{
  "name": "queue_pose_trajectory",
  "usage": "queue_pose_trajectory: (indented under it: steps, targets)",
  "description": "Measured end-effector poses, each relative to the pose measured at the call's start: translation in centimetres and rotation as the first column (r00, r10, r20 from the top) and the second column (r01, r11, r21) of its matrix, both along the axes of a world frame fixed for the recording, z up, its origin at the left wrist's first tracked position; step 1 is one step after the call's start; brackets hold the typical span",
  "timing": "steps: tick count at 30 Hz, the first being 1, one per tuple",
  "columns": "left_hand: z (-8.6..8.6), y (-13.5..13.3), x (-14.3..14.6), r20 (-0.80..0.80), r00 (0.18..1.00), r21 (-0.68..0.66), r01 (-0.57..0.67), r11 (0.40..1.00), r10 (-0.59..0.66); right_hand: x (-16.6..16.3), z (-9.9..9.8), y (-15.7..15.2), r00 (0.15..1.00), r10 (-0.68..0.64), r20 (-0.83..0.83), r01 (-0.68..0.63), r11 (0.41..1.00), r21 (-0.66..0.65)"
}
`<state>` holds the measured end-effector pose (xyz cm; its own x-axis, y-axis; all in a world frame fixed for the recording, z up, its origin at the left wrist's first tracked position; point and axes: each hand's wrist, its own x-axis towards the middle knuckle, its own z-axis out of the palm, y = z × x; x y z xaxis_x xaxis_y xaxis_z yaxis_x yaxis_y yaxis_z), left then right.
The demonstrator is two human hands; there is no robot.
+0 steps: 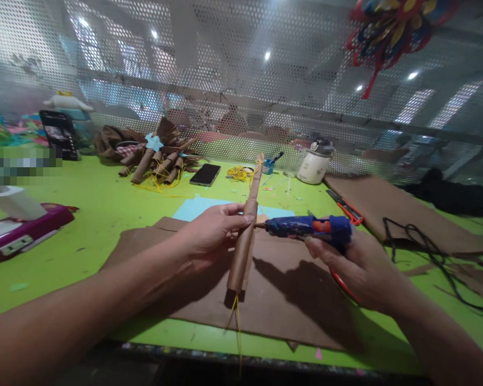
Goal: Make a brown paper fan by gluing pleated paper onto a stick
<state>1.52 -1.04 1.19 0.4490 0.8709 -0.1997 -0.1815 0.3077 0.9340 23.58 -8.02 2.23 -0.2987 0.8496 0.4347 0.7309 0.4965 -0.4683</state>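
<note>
My left hand (209,233): fingers clamped on paper tube (243,246), already rolled, yellow string (236,316) hanging below them. Right hand (346,262) gripping glue gun (309,227), nozzle beside left fingertips. Gluing looks unfinished.

The table (104,203) is lime green. The sheet (290,289) on it is plain brown, and so is the roll (243,241), which trails yellow string (236,316). The glue gun (309,226) is dark blue with an orange band. The card (197,206) is pale blue, as is the star (154,142). The phone (205,174) is black, the case (24,228) magenta, the jar (316,163) white, the cord (426,246) black. The grey screen (225,80) is patterned with small round holes. The pinwheel (390,27) is red, blue and yellow.
</note>
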Motion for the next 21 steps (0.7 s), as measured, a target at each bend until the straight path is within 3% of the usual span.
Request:
queue_pose_trajectory:
  steps: [10, 17, 21]
  targets:
    - [0.38, -0.11, 0.14, 0.006, 1.0, -0.018, -0.016, 1.0, 0.016, 0.25, 0.28, -0.34, 0.997, 0.071, 0.0, -0.07, 0.994, -0.083]
    - [0.39, -0.13, 0.07, -0.013, 1.0, -0.022, 0.006, 1.0, -0.007, 0.05, 0.07, -0.11, 1.0, -0.02, -0.022, 0.019, 0.999, -0.029]
    - [0.08, 0.23, -0.05, 0.013, 1.0, -0.018, 0.018, 1.0, -0.017, -0.07, 0.08, -0.15, 1.0, -0.001, -0.016, 0.0, 1.0, -0.015]
